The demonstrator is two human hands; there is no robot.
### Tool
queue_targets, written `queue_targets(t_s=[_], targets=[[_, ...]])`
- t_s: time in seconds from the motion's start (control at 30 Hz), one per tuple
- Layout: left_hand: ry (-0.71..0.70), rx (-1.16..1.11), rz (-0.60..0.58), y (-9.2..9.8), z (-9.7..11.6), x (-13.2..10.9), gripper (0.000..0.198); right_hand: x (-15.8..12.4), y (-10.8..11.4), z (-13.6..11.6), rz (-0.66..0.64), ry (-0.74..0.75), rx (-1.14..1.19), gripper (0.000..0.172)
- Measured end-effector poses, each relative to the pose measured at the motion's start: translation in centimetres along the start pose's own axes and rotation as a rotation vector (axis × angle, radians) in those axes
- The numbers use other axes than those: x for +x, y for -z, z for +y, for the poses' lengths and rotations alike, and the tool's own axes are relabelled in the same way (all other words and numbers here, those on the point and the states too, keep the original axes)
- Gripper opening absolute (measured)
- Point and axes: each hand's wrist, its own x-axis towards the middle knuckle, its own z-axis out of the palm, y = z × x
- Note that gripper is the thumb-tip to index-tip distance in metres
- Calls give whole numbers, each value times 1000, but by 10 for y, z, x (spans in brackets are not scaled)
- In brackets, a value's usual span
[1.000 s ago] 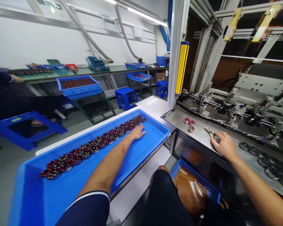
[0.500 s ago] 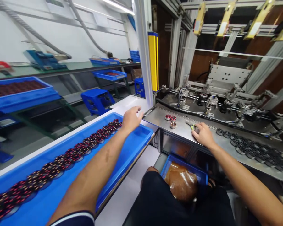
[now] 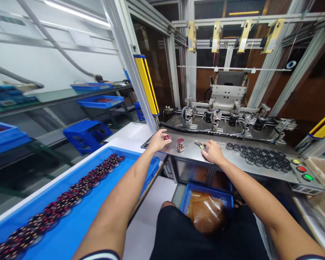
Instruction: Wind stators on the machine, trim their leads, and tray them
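Observation:
My left hand (image 3: 159,140) reaches over the left end of the steel shelf (image 3: 222,160) and its fingers close on a small red-wound round part (image 3: 167,137). Two more such parts (image 3: 180,143) stand just to its right on the shelf. My right hand (image 3: 212,152) rests palm down on the shelf, fingers curled over a small green-handled cutter (image 3: 199,144). A long row of red-wound round parts (image 3: 78,184) lies in the blue tray (image 3: 83,220) under my left forearm.
Several dark round parts (image 3: 260,157) lie along the right of the shelf, with yellow, red and green buttons (image 3: 301,168) at its end. Behind stands a machine with fixtures (image 3: 227,115) and yellow posts (image 3: 147,85). A blue bin with a brown bag (image 3: 206,213) sits below.
My left hand left the row in the blue tray and swung right onto the steel shelf with a red-wound part. The view turned right. My right hand stayed on the cutter.

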Motion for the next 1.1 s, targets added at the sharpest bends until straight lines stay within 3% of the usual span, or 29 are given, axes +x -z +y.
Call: queue_targets(t_s=[0.1, 0.2, 0.3, 0.37, 0.5, 0.57, 0.67, 0.77, 0.87, 1.03, 1.1], targets=[[-53, -81, 87, 23, 27, -36, 75, 1, 5, -2, 20, -3, 94, 27], [-134, -142, 124, 30, 63, -93, 82, 1, 17, -10, 66, 24, 233, 26], [-247, -237, 130, 18, 96, -159, 76, -16, 38, -30, 121, 85, 410, 35], [-354, -283, 119, 6, 113, -199, 71, -41, 57, -50, 107, 135, 532, 37], [-493, -348, -3, -16, 133, -248, 77, -108, 101, -90, -48, 215, 897, 35], [-499, -357, -65, -24, 136, -259, 80, -135, 121, -103, -98, 194, 1060, 36], [-523, -327, -116, -36, 138, -264, 80, -158, 140, -108, -85, 101, 1092, 39], [-559, -351, -167, -48, 142, -263, 78, -165, 150, -104, -94, 15, 1096, 36], [-553, -443, -209, -55, 149, -263, 76, -165, 156, -98, -209, -50, 1204, 35], [-358, -679, -317, -53, 160, -266, 73, -165, 159, -81, -504, -122, 1673, 39], [-292, -744, -347, -50, 161, -267, 73, -168, 155, -74, -514, -116, 1773, 40]])
